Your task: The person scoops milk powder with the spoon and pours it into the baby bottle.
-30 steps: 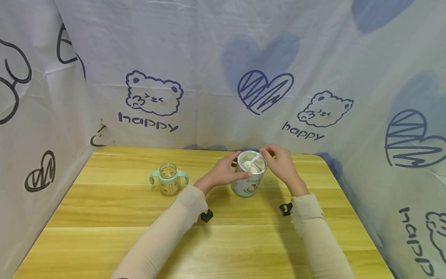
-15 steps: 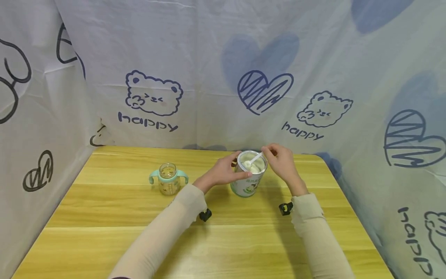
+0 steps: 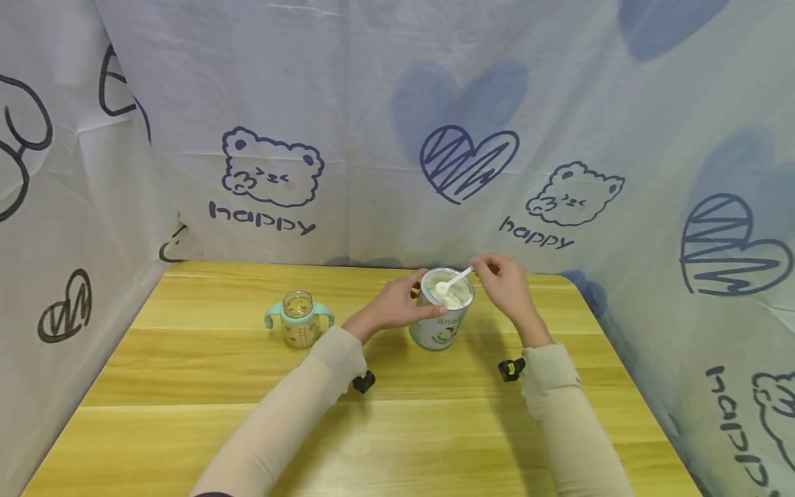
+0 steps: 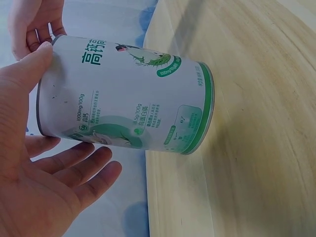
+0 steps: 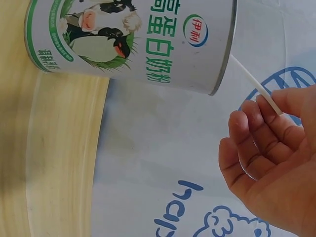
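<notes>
A white and green milk powder can (image 3: 442, 324) stands upright on the table, uncovered, with pale powder inside. My left hand (image 3: 396, 305) holds it near the top, thumb along the front and fingers round the far side; in the left wrist view the can's side (image 4: 123, 94) lies between thumb and fingers. At the can's right, my right hand (image 3: 506, 286) pinches the handle end of a white scoop (image 3: 461, 277). Its bowl is in the can's mouth with powder on it. The right wrist view shows only the scoop's handle (image 5: 254, 81); the can hides the bowl.
A clear baby bottle (image 3: 301, 328) with mint-green handles and no cap stands left of the can. The wooden table (image 3: 397, 435) backs onto a printed cloth (image 3: 373, 138), with more cloth at both sides. Black wrist devices hang beneath both wrists.
My right hand has drawn the scoop slightly up and to the right, so its powder-laden bowl shows more clearly. My left hand keeps its hold on the can, which stays put.
</notes>
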The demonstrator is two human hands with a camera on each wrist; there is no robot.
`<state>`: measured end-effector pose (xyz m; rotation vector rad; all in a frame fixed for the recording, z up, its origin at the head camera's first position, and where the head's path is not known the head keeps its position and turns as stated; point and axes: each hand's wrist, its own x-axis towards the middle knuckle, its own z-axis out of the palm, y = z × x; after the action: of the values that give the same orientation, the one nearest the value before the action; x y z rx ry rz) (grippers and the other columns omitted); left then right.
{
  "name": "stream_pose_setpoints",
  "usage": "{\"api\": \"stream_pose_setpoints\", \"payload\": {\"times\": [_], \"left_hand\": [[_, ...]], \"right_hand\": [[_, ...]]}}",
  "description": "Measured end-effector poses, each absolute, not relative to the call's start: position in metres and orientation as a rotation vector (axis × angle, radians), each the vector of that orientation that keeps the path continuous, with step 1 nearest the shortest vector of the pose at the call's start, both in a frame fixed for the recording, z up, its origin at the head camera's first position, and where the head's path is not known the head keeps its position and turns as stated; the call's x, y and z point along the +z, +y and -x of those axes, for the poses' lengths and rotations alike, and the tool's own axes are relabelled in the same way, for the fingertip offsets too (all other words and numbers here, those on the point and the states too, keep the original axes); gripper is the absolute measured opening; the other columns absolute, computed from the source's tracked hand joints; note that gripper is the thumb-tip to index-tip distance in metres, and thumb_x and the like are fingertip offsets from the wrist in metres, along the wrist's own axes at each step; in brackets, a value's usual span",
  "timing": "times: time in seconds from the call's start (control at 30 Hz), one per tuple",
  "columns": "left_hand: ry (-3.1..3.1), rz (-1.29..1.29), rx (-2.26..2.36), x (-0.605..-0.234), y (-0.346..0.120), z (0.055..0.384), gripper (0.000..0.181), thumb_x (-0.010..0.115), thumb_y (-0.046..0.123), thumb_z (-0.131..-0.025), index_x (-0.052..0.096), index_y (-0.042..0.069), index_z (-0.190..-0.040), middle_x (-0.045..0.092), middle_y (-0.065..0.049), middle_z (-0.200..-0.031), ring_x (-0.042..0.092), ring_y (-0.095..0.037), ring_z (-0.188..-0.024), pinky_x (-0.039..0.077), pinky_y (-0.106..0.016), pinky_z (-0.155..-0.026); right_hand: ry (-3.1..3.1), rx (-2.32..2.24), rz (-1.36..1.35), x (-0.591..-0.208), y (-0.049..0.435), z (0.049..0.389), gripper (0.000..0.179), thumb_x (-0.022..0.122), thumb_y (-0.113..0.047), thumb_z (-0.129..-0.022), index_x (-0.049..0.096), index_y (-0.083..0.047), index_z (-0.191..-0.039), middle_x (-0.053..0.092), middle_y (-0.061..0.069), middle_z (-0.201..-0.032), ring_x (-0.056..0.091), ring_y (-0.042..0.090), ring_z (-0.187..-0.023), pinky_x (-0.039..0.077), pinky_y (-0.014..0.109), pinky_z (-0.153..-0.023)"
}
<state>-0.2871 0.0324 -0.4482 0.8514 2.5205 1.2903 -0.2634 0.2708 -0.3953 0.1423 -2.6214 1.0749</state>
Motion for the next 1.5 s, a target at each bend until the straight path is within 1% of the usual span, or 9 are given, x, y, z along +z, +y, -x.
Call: {"api": "stream_pose_setpoints", "payload": {"times": [0.17, 0.3, 0.43, 0.57, 0.7, 1.03, 1.17, 1.37, 1.5], "left_hand": [[2.553, -0.863, 1.251, -0.446, 0.028, 0.288, 0.088, 0.075, 0.055, -0.093, 0.040, 0.014, -0.162, 0.062, -0.009, -0.148, 0.063, -0.029, -0.128, 0.058, -0.047, -0.104], [2.549, -0.851, 1.243, -0.443, 0.022, 0.288, 0.095, 0.076, 0.053, -0.093, 0.033, 0.010, -0.166, 0.057, -0.014, -0.154, 0.062, -0.032, -0.132, 0.057, -0.049, -0.106], [2.540, -0.813, 1.254, -0.439, 0.015, 0.288, 0.100, 0.079, 0.051, -0.091, 0.028, 0.010, -0.167, 0.054, -0.017, -0.156, 0.060, -0.034, -0.135, 0.056, -0.050, -0.107], [2.548, -0.805, 1.254, -0.434, 0.006, 0.288, 0.100, 0.082, 0.049, -0.090, 0.029, 0.011, -0.167, 0.055, -0.021, -0.154, 0.060, -0.038, -0.135, 0.056, -0.052, -0.108], [2.565, -0.814, 1.251, -0.427, -0.006, 0.290, 0.099, 0.082, 0.047, -0.090, 0.031, 0.011, -0.166, 0.054, -0.023, -0.155, 0.060, -0.040, -0.136, 0.055, -0.053, -0.109], [2.672, -0.788, 1.223, -0.414, -0.041, 0.293, 0.085, 0.080, 0.045, -0.092, 0.041, 0.016, -0.162, 0.060, -0.020, -0.149, 0.062, -0.037, -0.133, 0.055, -0.053, -0.108], [2.700, -0.771, 1.206, -0.411, -0.054, 0.293, 0.081, 0.080, 0.047, -0.092, 0.046, 0.017, -0.159, 0.062, -0.019, -0.147, 0.061, -0.036, -0.134, 0.054, -0.053, -0.110], [2.723, -0.749, 1.178, -0.410, -0.070, 0.290, 0.080, 0.079, 0.048, -0.092, 0.046, 0.018, -0.159, 0.061, -0.018, -0.149, 0.056, -0.037, -0.140, 0.050, -0.057, -0.114], [2.750, -0.725, 1.157, -0.411, -0.081, 0.289, 0.081, 0.079, 0.050, -0.091, 0.047, 0.019, -0.159, 0.062, -0.017, -0.149, 0.054, -0.038, -0.142, 0.048, -0.059, -0.115]], "right_hand": [[-2.606, 1.086, -0.118, -0.392, 0.269, 0.265, 0.035, 0.058, -0.032, -0.108, 0.075, -0.002, -0.101, 0.070, 0.015, -0.090, 0.056, 0.024, -0.078, 0.049, 0.032, -0.067], [-2.593, 1.093, -0.107, -0.389, 0.267, 0.266, 0.036, 0.058, -0.032, -0.108, 0.075, -0.001, -0.102, 0.068, 0.014, -0.088, 0.056, 0.024, -0.077, 0.049, 0.031, -0.065], [-2.576, 1.092, -0.125, -0.385, 0.264, 0.266, 0.036, 0.057, -0.031, -0.108, 0.075, 0.000, -0.102, 0.068, 0.013, -0.087, 0.056, 0.024, -0.076, 0.049, 0.030, -0.064], [-2.553, 1.109, -0.147, -0.382, 0.259, 0.266, 0.035, 0.057, -0.030, -0.108, 0.075, -0.001, -0.101, 0.068, 0.015, -0.087, 0.056, 0.023, -0.074, 0.048, 0.029, -0.062], [-2.546, 1.135, -0.136, -0.378, 0.255, 0.267, 0.035, 0.057, -0.031, -0.108, 0.075, -0.001, -0.103, 0.071, 0.019, -0.092, 0.057, 0.023, -0.076, 0.049, 0.028, -0.062], [-2.547, 1.255, -0.079, -0.369, 0.242, 0.269, 0.038, 0.058, -0.032, -0.108, 0.075, 0.002, -0.109, 0.075, 0.020, -0.102, 0.069, 0.028, -0.090, 0.054, 0.023, -0.069], [-2.548, 1.257, -0.113, -0.369, 0.235, 0.271, 0.037, 0.059, -0.030, -0.108, 0.076, 0.002, -0.108, 0.075, 0.019, -0.101, 0.068, 0.026, -0.089, 0.055, 0.022, -0.072], [-2.530, 1.292, -0.134, -0.370, 0.221, 0.274, 0.033, 0.060, -0.026, -0.107, 0.076, 0.002, -0.107, 0.076, 0.021, -0.099, 0.067, 0.020, -0.084, 0.057, 0.020, -0.073], [-2.521, 1.305, -0.160, -0.369, 0.211, 0.274, 0.032, 0.061, -0.025, -0.107, 0.078, 0.002, -0.106, 0.076, 0.021, -0.099, 0.065, 0.019, -0.083, 0.056, 0.024, -0.075]]}}
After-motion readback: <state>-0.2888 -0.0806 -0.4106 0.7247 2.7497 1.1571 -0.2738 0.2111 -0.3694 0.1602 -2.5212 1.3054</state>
